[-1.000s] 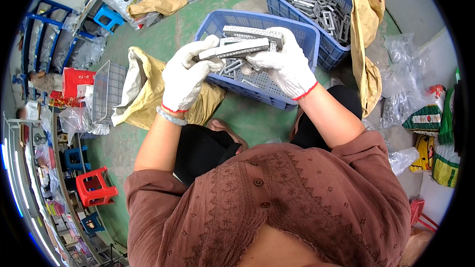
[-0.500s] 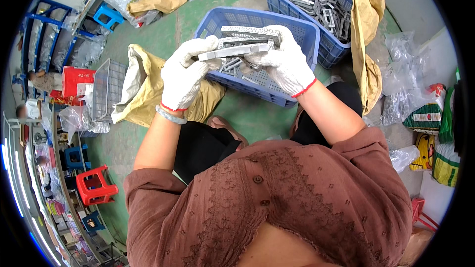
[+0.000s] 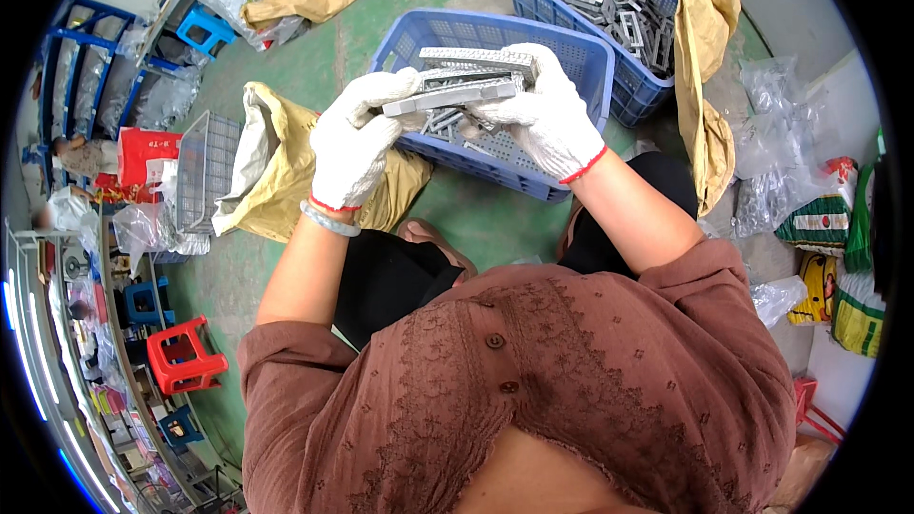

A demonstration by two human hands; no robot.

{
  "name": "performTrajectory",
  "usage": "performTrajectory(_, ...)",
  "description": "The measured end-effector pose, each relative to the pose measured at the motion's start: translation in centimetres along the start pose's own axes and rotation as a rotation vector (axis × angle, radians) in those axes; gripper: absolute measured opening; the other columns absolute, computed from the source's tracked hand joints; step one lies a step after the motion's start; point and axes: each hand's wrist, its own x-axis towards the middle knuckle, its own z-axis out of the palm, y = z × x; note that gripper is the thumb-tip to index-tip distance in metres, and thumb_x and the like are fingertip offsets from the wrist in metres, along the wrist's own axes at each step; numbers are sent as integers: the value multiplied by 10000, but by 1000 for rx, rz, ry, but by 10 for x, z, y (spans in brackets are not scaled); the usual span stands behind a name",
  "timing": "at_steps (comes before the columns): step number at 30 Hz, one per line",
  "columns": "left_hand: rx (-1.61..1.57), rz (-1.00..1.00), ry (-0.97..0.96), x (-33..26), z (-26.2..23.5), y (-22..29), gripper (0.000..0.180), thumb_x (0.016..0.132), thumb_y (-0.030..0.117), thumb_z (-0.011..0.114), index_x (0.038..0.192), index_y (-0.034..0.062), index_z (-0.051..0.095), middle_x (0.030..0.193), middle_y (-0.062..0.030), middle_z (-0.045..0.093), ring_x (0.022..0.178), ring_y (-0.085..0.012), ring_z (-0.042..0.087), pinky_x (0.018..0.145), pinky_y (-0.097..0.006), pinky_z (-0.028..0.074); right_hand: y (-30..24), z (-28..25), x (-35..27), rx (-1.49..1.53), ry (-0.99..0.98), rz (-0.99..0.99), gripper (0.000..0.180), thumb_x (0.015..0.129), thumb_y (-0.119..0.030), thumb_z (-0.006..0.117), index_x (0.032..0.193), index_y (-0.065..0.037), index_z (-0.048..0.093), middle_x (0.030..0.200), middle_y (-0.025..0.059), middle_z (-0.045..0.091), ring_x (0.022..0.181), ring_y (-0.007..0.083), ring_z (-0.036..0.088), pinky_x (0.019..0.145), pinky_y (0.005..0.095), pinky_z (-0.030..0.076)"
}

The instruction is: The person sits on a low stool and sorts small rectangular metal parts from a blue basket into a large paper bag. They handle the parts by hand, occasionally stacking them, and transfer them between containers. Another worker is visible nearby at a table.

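Several long grey metal frame parts (image 3: 452,97) are held as a loose stack between my two hands, over the near blue crate. My left hand (image 3: 357,138), in a white knit glove with a red cuff, grips their left ends, thumb on top. Gloved the same way, my right hand (image 3: 552,114) is closed round the right ends, with some fingertips hidden behind the parts. Beneath them the blue plastic crate (image 3: 514,176) holds more such grey parts (image 3: 447,122) on its perforated bottom.
A second blue crate (image 3: 650,103), heaped with grey parts, stands at the far right beside a tan sack (image 3: 703,67). Left of the near crate slumps an open yellow sack (image 3: 276,176). A wire basket (image 3: 197,171) and a red stool (image 3: 186,357) are further left.
Both hands keep their hold on the grey parts, which have tilted very slightly. The view has shifted a little; nothing was let go.
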Motion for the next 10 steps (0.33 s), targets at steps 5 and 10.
performTrajectory(5, -20, -45, 16, 0, 2, 1, 361, 895, -68, 631, 1253, -56, 589, 1260, -153, 651, 1087, -250, 662, 928, -357, 561, 1, -3, 1, -45, 7, -8, 623, 753, 121, 709, 1271, 13, 380, 1141, 238, 585, 883, 345, 695, 664, 455, 624)
performTrajectory(10, -4, -83, 12, 0, 0, -2, 409, 906, -77, 613, 1308, -61, 544, 1301, -175, 628, 1080, -271, 667, 932, -350, 555, 5, -6, 2, -60, -9, 10, 612, 774, 102, 699, 1282, 5, 373, 1143, 238, 584, 891, 339, 696, 659, 452, 623)
